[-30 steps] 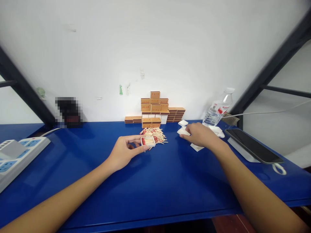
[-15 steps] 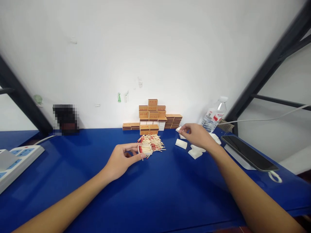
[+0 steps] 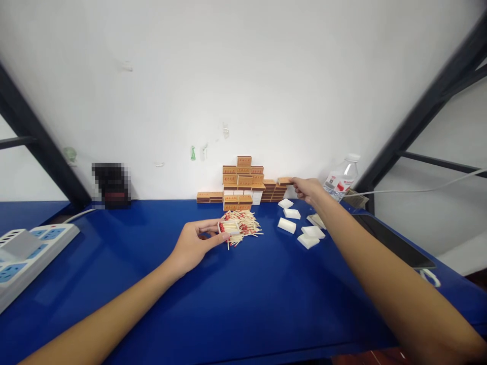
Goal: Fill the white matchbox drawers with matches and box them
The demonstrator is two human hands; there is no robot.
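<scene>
My left hand (image 3: 198, 243) is closed on a small white matchbox tray (image 3: 230, 232) filled with red-tipped matches, held at the near left of a heap of loose matches (image 3: 249, 223). My right hand (image 3: 306, 188) pinches an orange matchbox sleeve (image 3: 284, 181) by its right end, at the top right of a stack of brown-sided matchboxes (image 3: 274, 191). Left of that stack rises a stepped pile of orange matchboxes (image 3: 243, 180) against the wall. Several white trays (image 3: 286, 225) lie scattered on the blue table below my right hand.
A clear water bottle (image 3: 344, 175) stands behind my right wrist. The dark phone (image 3: 391, 241) lies at the right, partly behind my forearm. At the left edge is a white power strip (image 3: 41, 253). Two low matchboxes (image 3: 209, 197) sit left of the pile.
My right hand has left the white trays, moved up and back, and now grips an orange matchbox sleeve at the stack. My left hand still holds the filled tray. The view has shifted slightly.
</scene>
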